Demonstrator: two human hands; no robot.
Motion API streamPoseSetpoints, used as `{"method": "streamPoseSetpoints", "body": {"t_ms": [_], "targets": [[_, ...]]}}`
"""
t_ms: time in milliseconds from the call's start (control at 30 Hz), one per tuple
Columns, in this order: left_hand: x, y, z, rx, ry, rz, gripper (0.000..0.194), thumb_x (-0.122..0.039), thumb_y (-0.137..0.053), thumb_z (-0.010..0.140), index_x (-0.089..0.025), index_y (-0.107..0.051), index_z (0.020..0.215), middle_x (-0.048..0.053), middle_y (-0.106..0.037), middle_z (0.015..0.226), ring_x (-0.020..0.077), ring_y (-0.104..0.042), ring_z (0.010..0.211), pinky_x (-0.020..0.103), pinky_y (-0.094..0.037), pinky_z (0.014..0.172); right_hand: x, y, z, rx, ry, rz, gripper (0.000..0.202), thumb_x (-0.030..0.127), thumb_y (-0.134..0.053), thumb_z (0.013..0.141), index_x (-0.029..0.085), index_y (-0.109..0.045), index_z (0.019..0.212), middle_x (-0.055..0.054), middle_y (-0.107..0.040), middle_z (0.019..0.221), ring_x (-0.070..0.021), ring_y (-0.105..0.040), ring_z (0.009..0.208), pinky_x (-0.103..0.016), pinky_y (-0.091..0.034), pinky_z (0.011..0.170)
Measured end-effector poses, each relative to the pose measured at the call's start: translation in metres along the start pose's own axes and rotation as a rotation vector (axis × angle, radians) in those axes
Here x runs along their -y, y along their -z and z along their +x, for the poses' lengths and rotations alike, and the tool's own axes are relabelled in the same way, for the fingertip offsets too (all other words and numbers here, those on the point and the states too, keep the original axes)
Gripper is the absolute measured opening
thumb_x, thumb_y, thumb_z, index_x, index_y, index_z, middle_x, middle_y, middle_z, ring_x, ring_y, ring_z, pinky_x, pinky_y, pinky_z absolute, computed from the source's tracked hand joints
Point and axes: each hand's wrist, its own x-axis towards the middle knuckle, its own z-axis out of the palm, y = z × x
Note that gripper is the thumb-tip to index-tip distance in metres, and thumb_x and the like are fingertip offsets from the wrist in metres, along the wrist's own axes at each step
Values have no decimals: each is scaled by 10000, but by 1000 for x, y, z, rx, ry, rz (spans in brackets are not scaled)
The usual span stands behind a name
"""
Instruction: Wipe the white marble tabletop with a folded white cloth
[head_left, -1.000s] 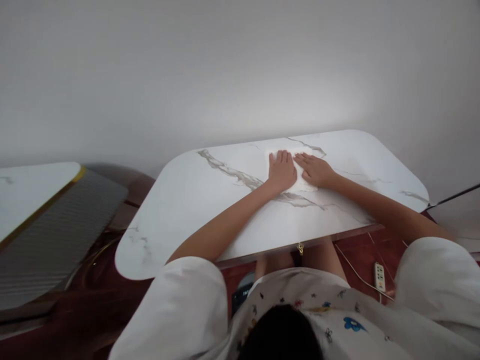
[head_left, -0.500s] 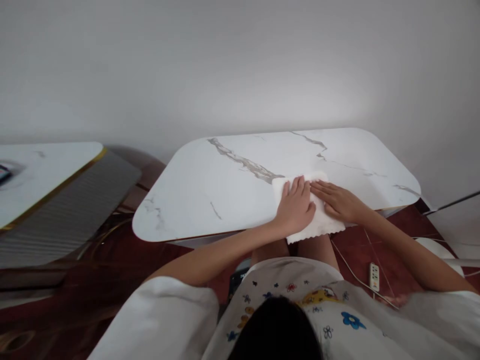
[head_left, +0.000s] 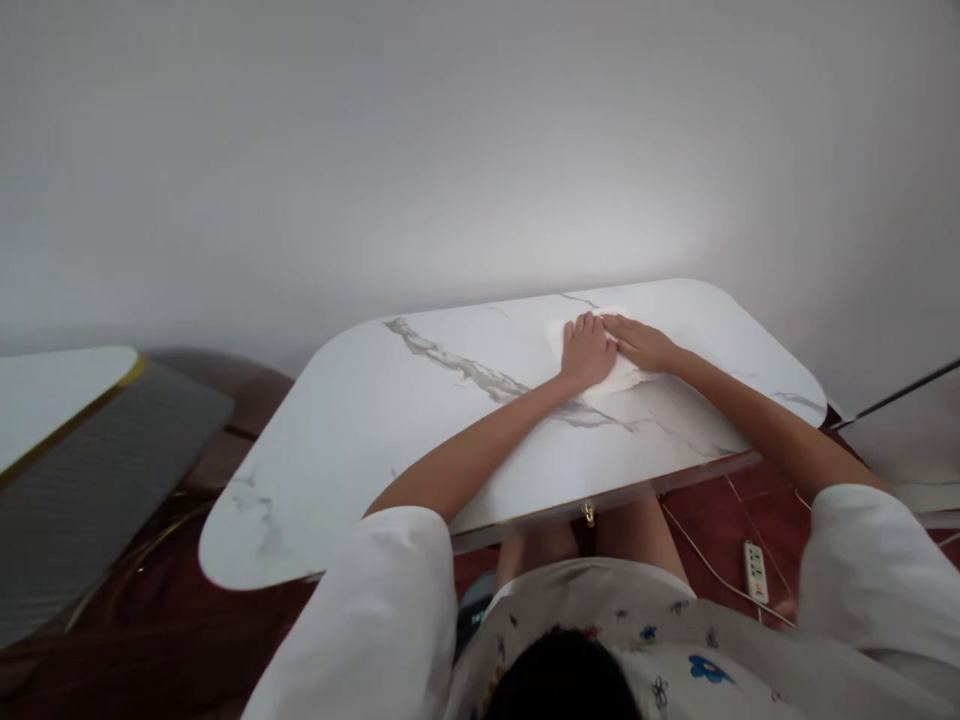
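A white cloth (head_left: 621, 376) lies flat on the white marble-patterned tabletop (head_left: 330, 420), right of the middle and toward the wall side. My left hand (head_left: 589, 352) rests palm down on the cloth, fingers laid out over it. Beside it, my right hand (head_left: 641, 343) also lies flat on the cloth, its fingertips close to the left hand's fingers. Both hands press on the cloth from above without gripping it. Parts of the cloth are hidden under them.
A grey wall (head_left: 450, 150) stands behind the table. At the left is a second tabletop with a gold edge (head_left: 75, 416). A power strip (head_left: 756, 572) and cables lie on the red floor. A small gold knob (head_left: 589, 514) sits at the table's front.
Both hands and the cloth have moved from the table's front edge toward the wall. The cloth no longer hangs over the edge. The view has shifted too.
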Motion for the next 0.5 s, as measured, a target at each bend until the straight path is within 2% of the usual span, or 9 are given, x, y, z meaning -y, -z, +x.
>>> {"method": "streamPoseSetpoints", "body": {"t_ms": [133, 233, 367, 500], "targets": [[41, -6, 38, -27, -4, 63, 546, -237, -266, 957, -20, -385, 1444, 180, -372, 1539, 259, -303, 1435, 447, -207, 1189, -9, -10, 57, -15, -34, -42, 591, 364, -232, 975, 177, -304, 1530, -44, -302, 1584, -222, -263, 1462, -440, -245, 1202], [58, -11, 65, -50, 19, 118, 543, -235, -247, 968, -6, -382, 1442, 192, -378, 1532, 270, -318, 1421, 454, -212, 1178, -20, -13, 88, -33, -73, -64, 588, 326, -248, 958, 133, -355, 1504, -68, -327, 1571, -225, -295, 1450, -424, -260, 1197], [58, -17, 99, -68, -45, 146, 522, -231, -250, 971, -30, -410, 1426, 175, -415, 1509, 259, -351, 1396, 440, -229, 1167, -47, -12, 103, -91, -107, -76, 571, 314, -279, 945, 172, -382, 1489, -59, -381, 1547, -222, -352, 1424, -440, -314, 1168], [40, -24, 117, -54, -134, 136, 518, -231, -259, 971, -43, -407, 1430, 166, -415, 1511, 250, -347, 1399, 429, -227, 1170, -72, -8, 83, -129, -175, -83, 570, 346, -271, 951, 175, -392, 1481, -73, -413, 1531, -221, -378, 1410, -441, -325, 1161]]}}
